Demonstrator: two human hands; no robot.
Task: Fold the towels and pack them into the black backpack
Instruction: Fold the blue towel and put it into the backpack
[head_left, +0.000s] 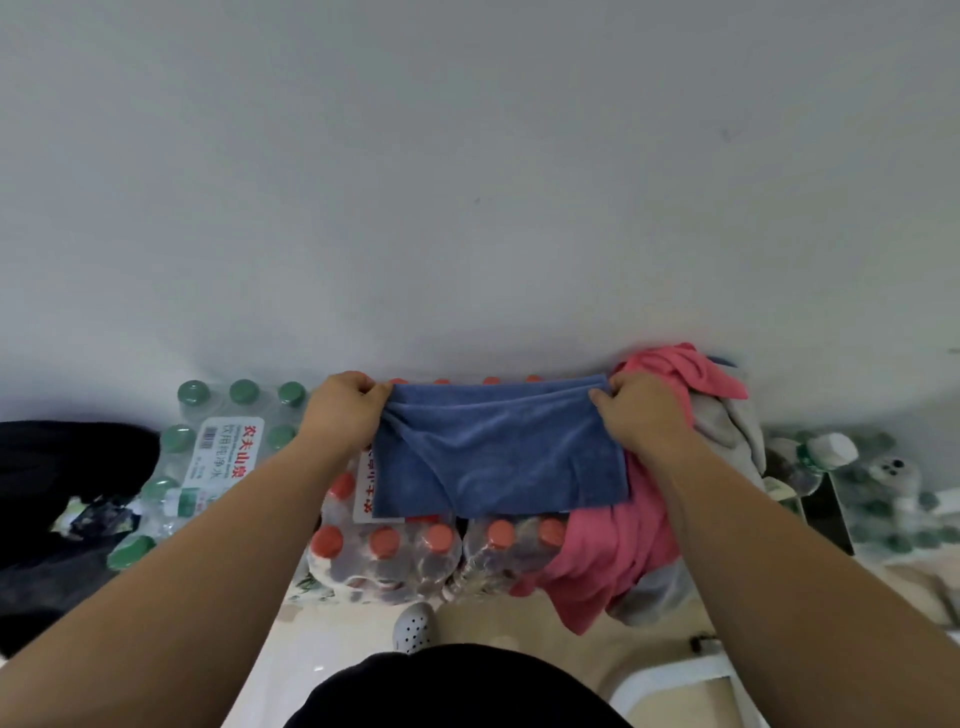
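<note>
Two hands hold a blue towel (498, 457).
The left hand (345, 410) and right hand (641, 415) each pinch a far corner of the blue towel, which lies over packs of red-capped bottles (384, 551). A pink towel (613, 556) and a grey towel (727, 431) sit heaped on the right. The black backpack (57, 499) is on the left, beside green-capped bottles (208, 431).

Soft even indoor light, faint shadows, strong wide-angle bending, blurry edges
</note>
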